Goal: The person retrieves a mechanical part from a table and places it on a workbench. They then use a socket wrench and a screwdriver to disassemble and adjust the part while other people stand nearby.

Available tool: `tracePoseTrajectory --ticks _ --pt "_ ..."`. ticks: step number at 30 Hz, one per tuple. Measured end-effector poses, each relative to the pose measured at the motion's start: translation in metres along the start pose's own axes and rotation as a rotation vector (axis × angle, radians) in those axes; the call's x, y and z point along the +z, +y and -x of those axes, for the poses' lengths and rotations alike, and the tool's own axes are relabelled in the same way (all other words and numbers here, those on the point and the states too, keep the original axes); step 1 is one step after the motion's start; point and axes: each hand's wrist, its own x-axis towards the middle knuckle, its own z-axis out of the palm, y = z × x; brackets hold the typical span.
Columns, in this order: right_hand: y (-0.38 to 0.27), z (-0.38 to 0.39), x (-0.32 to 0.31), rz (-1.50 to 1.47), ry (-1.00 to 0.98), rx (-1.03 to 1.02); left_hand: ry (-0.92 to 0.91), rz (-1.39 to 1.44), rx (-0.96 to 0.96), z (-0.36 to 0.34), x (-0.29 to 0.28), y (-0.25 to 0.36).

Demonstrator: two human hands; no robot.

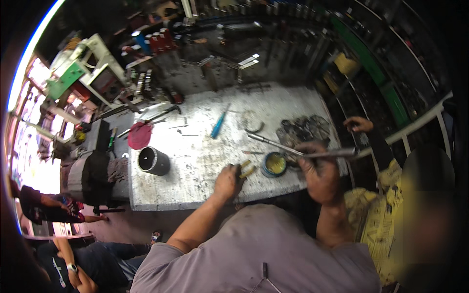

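Note:
My right hand [322,178], dark with grease, is closed around a long metal bar [337,153]. A thinner chrome shaft [276,143] slants from that hand toward the table's middle; whether it joins the bar is unclear. Just left of the hand stands a round blue tub [275,165] with yellowish grease inside. My left hand [228,183] is curled at the table's near edge. A small yellow curved piece [247,169] shows at its fingertips, apparently gripped, its kind unclear. Farther off are a blue-handled screwdriver [219,127] and a curved metal part [256,128].
The worktable [190,193] bears a dark cylinder [154,161], a red cloth [140,135] and a pile of dark metal parts [304,129]. A vise [90,176] stands left. Another person's hand [359,124] reaches in at right; a seated person [80,266] is lower left.

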Motion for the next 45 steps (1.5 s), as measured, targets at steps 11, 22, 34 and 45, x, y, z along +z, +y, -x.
tracePoseTrajectory --ticks 11,22,34,45 --pt "-0.046 -0.041 -0.090 0.800 -0.020 -0.074 0.304 0.114 -0.017 -0.050 -0.039 -0.007" --pt "-0.037 -0.075 -0.076 0.899 -0.278 -0.244 0.243 0.369 0.579 -0.122 -0.068 0.157" --pt "-0.039 -0.095 -0.054 0.964 -0.212 -0.267 0.013 0.492 0.575 -0.152 -0.058 0.140" --pt "0.013 -0.116 -0.068 0.579 -0.405 -0.737 -0.232 0.767 0.651 -0.179 -0.067 0.137"
